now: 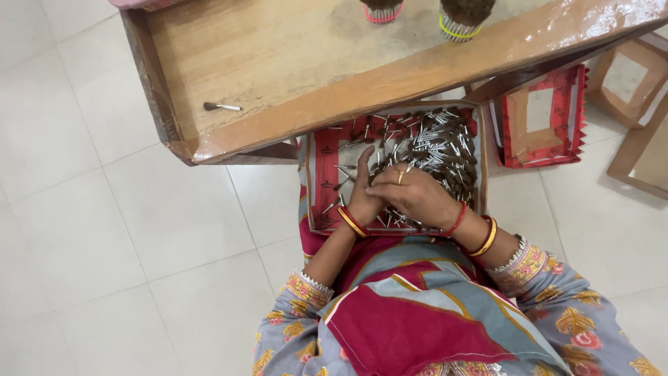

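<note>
Silvery metal and dark bristle make up the heap of small brush heads point(435, 150) that fills the red-lined cardboard tray point(321, 174) resting on the person's lap, tucked just under the front edge of the low wooden table point(292, 63). The tray sits close to the body, probably so both hands can work in it without stretching. The left hand point(363, 195) stands on its edge with the fingers straight up and together, like a wall at the left flank of the heap, where only a few stray pieces lie on the bare red lining beyond it. The right hand point(410, 193) lies across, fingers curled and drawn together, touching the left palm; it seems to be pressing a small batch of pieces against that palm, though the fingers hide whatever is between them, so I cannot tell if anything is actually clamped. Red and yellow bangles point(480, 233) ring both wrists. On the table, well apart from the hands, lies one single brush head point(221, 106), and at the far edge stand two bound bundles point(459, 17) held by coloured bands, bristles upward, likely kept upright so they do not spread. To the right, on the tiled floor point(83, 230), more empty red-edged trays point(543, 118) lie flat.
</note>
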